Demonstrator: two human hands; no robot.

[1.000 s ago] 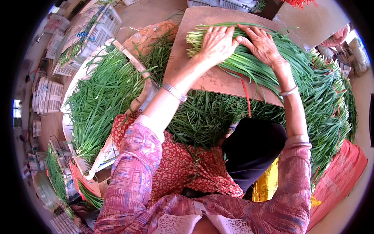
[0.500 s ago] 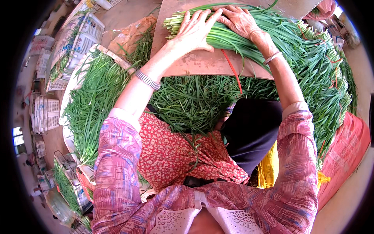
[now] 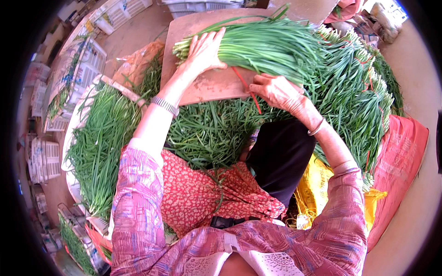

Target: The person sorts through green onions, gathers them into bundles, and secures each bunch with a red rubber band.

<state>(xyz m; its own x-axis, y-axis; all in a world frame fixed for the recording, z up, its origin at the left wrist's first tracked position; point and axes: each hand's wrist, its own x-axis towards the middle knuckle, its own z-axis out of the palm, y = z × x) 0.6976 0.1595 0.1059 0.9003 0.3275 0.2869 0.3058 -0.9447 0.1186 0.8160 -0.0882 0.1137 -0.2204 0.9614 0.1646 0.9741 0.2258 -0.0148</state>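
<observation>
A bunch of garlic chives lies across a brownish board, pale stem ends to the left and green leaves to the right. My left hand holds the bunch near its stem end, fingers laid over the top and thumb on the near side. A red tie strip comes out from under the bunch and hangs over the board's near edge. The fingers of my right hand are pinched together on this strip, just below the leaves.
Tied chive bundles are piled at the right, beside a red sack and a yellow bag. Loose chives fill a white container at the left. Cut leaves cover the space below the board. White crates stand farther left.
My right hand has come off the top of the bunch and down toward me, taking hold of the red tie strip. The left hand stays on the bunch. The view has shifted somewhat.
</observation>
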